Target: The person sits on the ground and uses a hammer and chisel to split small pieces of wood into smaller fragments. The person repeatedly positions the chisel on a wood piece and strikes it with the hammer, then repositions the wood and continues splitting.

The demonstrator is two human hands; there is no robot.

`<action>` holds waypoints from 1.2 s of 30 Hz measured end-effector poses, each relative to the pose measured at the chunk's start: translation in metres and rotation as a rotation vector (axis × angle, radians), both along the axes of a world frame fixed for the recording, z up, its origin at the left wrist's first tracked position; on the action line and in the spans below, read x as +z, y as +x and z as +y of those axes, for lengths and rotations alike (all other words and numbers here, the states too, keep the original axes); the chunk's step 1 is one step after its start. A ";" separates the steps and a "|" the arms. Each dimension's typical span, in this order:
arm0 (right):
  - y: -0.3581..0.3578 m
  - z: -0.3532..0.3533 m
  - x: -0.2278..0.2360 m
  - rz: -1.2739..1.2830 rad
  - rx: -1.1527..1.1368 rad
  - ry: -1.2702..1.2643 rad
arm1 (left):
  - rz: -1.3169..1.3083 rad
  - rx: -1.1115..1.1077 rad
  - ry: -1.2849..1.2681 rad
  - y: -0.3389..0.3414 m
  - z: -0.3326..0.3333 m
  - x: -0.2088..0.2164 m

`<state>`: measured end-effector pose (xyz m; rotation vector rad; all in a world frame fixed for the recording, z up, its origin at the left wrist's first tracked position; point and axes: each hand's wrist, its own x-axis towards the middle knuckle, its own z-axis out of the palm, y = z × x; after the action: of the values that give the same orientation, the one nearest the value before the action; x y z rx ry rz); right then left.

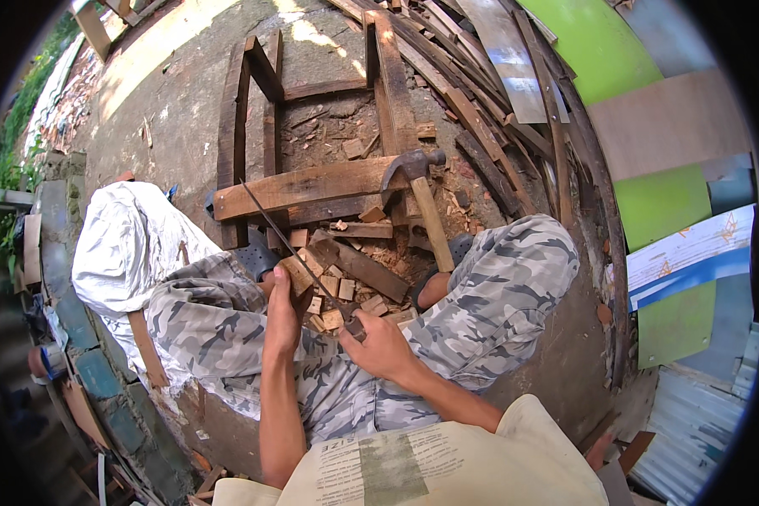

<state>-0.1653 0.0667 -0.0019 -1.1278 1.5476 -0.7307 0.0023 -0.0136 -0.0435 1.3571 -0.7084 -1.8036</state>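
My left hand (283, 314) is closed around a small wood block (304, 268), held up between my knees. In my right hand (378, 344) is the short handle of a long, thin, dark-bladed tool (276, 226). Its blade slants up and left, passing across the block. I cannot tell whether the edge touches the wood. Beyond my hands, a thick wooden beam (312, 187) lies across a wooden frame (233, 135). A claw hammer (431, 215) rests at the beam's right end, its wooden handle pointing toward me.
Several cut blocks (346, 289) and chips lie on the ground between my feet. A pile of long boards (481, 126) runs along the right, beside green and brown panels (662, 202). White cloth (131, 253) is bunched by my left knee, near a low block wall (101, 371).
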 end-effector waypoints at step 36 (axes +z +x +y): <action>0.000 -0.008 -0.019 0.000 -0.005 0.020 | 0.017 -0.022 0.025 0.000 0.001 0.005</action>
<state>-0.1652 0.0585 -0.0207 -1.1093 1.5550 -0.7170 0.0022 -0.0129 -0.0384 1.3534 -0.6965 -1.8449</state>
